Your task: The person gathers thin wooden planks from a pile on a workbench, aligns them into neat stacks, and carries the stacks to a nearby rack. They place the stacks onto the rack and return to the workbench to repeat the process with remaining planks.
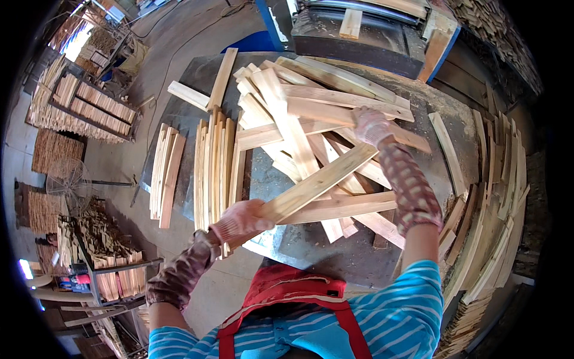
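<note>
1. Left hand (239,220), in a pinkish glove, is clenched round the near end of a long slat (320,181). The slat runs up and to the right from that hand, ending just under the right hand.
2. Right hand (371,125), same kind of glove plus a patterned sleeve, sits on top of the loose pile (299,113) of slats. Fingers are curled down on a board (382,128) there, but I can't tell if it's a real grip or just a press.
3. The held slat lies across the pile, tilted, touching the boards under it.
4. Just left of the left hand there's a neat stack (215,167) of slats standing on edge, packed tight. Further left of that, a smaller bundle (164,173) set apart from it.
5. Everything rests on a dark metal table (335,251), dusty, with a bare patch between the two hands.
6. Right of the right arm, more slats (496,197) fan out along the table edge, leaning over each other.
7. Beyond the right hand, a machine (359,36) with a blue frame and one short board lying on it.
8. Far off past the left hand, racks (89,102) of stacked wood on the concrete floor, plus a wire fan (69,182).
</note>
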Action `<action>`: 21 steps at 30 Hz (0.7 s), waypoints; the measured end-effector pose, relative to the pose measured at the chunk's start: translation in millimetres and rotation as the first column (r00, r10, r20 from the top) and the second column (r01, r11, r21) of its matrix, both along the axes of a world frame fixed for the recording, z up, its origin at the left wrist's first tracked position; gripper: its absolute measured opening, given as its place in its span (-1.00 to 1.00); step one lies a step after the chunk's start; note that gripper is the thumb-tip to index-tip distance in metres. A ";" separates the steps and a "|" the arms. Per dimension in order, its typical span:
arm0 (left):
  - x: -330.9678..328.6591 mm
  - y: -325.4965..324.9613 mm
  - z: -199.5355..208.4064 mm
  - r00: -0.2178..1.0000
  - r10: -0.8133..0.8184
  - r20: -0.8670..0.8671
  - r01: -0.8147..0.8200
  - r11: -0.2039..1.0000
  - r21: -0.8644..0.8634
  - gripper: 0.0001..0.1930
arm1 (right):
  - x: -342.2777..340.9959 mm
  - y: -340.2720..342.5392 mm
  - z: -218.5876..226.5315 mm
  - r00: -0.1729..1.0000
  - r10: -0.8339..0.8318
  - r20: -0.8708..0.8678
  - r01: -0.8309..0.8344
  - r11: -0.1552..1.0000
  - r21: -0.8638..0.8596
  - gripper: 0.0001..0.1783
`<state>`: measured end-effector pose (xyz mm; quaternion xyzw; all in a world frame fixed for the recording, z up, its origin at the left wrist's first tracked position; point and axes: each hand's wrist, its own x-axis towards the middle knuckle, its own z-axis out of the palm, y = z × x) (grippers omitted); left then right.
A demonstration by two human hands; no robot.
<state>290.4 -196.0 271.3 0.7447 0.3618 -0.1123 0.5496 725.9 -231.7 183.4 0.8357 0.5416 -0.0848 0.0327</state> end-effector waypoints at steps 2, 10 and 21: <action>-25.2 8.4 10.2 0.974 0.132 -0.186 -0.143 0.989 -0.044 -0.30 | 2.3 -16.8 31.9 0.997 -0.063 0.053 0.063 0.998 0.013 -0.51; -208.3 32.7 -18.4 0.575 0.793 0.201 -0.779 0.606 -0.162 -0.65 | -104.4 6.9 115.0 0.842 -0.358 -0.403 0.379 0.925 -0.030 -0.23; -334.4 170.9 -150.8 0.559 0.800 0.218 -0.814 0.479 0.328 -0.70 | -205.3 108.5 -8.5 0.803 -0.534 -0.264 0.575 0.811 0.109 0.13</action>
